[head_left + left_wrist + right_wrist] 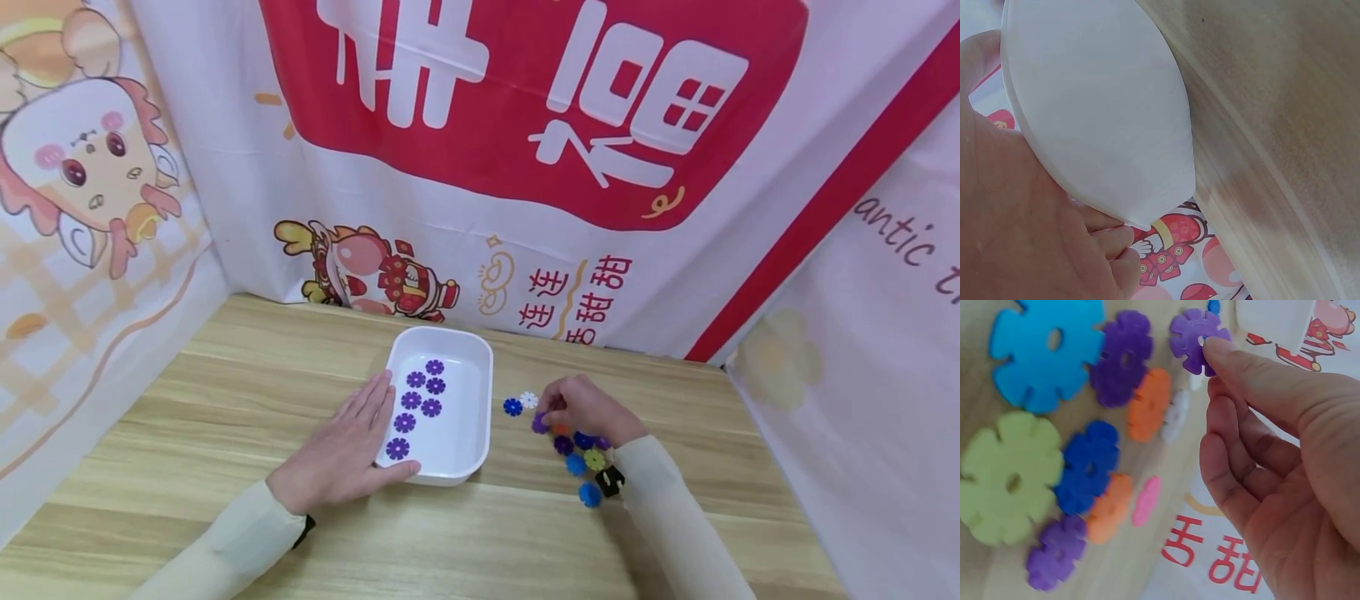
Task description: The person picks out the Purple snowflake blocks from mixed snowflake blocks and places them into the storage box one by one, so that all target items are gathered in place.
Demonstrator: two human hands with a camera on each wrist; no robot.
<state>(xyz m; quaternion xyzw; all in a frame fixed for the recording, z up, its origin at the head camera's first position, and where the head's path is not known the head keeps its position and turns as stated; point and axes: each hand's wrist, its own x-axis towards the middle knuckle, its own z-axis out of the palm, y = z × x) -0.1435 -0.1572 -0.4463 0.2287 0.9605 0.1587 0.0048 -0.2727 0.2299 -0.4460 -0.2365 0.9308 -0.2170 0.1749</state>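
My right hand (pixel 588 408) pinches a purple snowflake building disc (pixel 1194 339) between thumb and fingertips, over a loose group of discs to the right of the white tray (pixel 468 462). Against the tray's left rim rests my left hand (pixel 337 446), its fingers straight along the side and the thumb at the near corner. Inside the tray, several purple discs (pixel 405 422) lie along the left half. Below the right hand, the right wrist view shows a light blue disc (pixel 1022 372), a yellow-green disc (pixel 1035 481), a dark blue disc (pixel 1079 478) and a pink disc (pixel 1146 501).
Between the tray and the right hand lie a blue disc (pixel 512 407) and a white disc (pixel 528 400). Another light blue disc (pixel 589 495) is nearer on the wooden table (pixel 487 558). A printed cloth (pixel 450 175) hangs behind the table's far edge.
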